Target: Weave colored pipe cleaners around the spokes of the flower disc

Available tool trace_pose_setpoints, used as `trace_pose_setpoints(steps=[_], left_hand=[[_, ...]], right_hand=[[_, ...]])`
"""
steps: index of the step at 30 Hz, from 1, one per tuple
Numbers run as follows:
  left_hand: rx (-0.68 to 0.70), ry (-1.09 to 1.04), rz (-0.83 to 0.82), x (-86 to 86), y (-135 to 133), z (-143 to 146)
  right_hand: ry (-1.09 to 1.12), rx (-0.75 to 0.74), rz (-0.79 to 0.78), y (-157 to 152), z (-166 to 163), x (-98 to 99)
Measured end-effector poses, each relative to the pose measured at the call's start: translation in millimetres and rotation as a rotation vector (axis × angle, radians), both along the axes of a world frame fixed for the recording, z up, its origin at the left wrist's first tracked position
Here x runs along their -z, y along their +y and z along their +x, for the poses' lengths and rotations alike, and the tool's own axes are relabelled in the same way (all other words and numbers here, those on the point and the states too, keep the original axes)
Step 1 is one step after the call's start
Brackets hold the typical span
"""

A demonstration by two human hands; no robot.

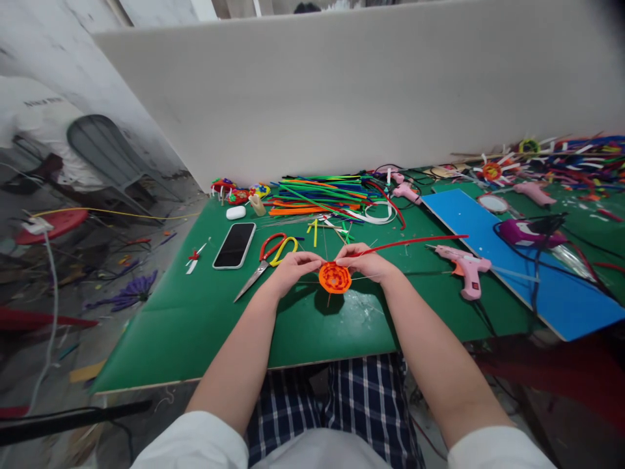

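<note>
My left hand (pixel 293 268) and my right hand (pixel 367 262) pinch an orange-and-red woven disc (pixel 334 278) from either side, just above the green table (pixel 195 326). Thin sticks poke out of the disc like spokes. A long red pipe cleaner (pixel 415 242) runs from my right fingers off to the right. Both hands have their fingers closed on the piece.
Red-and-yellow scissors (pixel 271 254) and a phone (pixel 235 245) lie left of my hands. A pile of coloured pipe cleaners (pixel 322 194) sits behind. A pink glue gun (pixel 463 266) lies right, beside a blue board (pixel 537 273). White earbuds case (pixel 236 212). A seated person (pixel 43 130) is at far left.
</note>
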State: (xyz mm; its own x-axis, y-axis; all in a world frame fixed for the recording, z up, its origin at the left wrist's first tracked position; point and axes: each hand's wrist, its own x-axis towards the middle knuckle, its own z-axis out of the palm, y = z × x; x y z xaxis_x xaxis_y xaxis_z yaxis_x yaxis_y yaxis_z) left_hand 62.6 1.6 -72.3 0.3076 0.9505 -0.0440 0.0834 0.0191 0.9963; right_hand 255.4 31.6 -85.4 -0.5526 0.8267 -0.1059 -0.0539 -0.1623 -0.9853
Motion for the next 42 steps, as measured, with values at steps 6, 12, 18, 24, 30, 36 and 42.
trace_pose_setpoints(steps=[6,12,18,24,30,36,42], left_hand=[[0.066,0.023,0.009,2.3,1,1],[0.085,0.057,0.016,0.4,0,3],[0.15,0.152,-0.004,-4.8,-4,4],[0.204,0.203,-0.002,-0.7,-3,5],[0.235,0.237,-0.012,4.8,-2,6],[0.248,0.272,-0.037,2.5,-4,6],[0.244,0.342,0.039,4.9,-5,6]], right_hand=[[-0.024,-0.065,0.003,-2,1,-1.9],[-0.038,-0.067,-0.005,-1,0,0.0],[-0.077,-0.114,-0.008,0,1,0.9],[-0.098,-0.145,0.029,0,0,2.4],[-0.119,-0.172,0.044,1,0,6.0],[-0.113,-0.177,0.052,2,0,7.6],[-0.106,-0.172,0.056,2,1,6.7]])
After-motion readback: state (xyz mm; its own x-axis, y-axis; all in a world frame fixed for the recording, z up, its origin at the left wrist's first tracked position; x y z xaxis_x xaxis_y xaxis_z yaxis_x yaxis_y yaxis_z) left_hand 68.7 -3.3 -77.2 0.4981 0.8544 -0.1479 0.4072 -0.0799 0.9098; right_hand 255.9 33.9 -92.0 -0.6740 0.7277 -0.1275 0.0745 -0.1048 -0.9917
